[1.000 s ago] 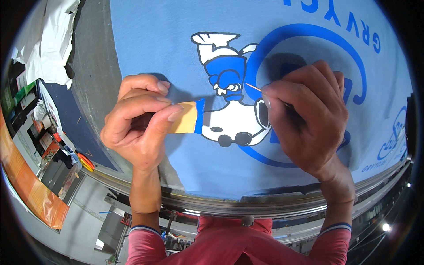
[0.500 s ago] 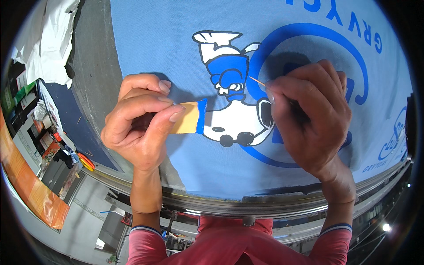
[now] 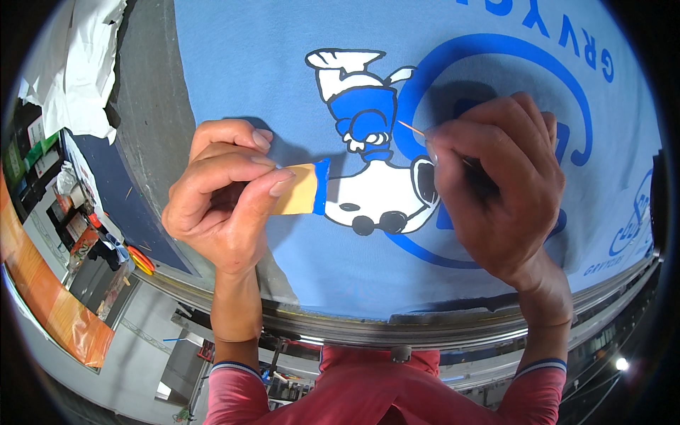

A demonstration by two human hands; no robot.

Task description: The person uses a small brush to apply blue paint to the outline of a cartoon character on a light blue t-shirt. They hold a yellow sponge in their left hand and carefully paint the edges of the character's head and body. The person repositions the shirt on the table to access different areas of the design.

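Observation:
Pinched between thumb and fingers of my left hand (image 3: 227, 195) is a small tan card (image 3: 297, 190), its right edge coated in blue paint. My right hand (image 3: 499, 177) grips a thin pointed wooden stick (image 3: 411, 128), much like a toothpick. The stick's tip hovers over or touches the blue printed fabric (image 3: 248, 85); which one I cannot tell. Under it lies the printed cartoon dog (image 3: 375, 191), upside down to me, in white, black and blue. A blue ring print (image 3: 496, 46) passes behind my right hand, which hides part of it.
Crumpled white paper (image 3: 78, 64) lies at the far left. Red-and-yellow handles (image 3: 141, 260) and assorted clutter sit beside the dark table surface (image 3: 145, 64). A metal rail (image 3: 340, 327) runs along the near edge, between me and the fabric.
Both hands keep the same grips and nearly the same places. The stick's tip has shifted very slightly up and left, and the view has moved a little.

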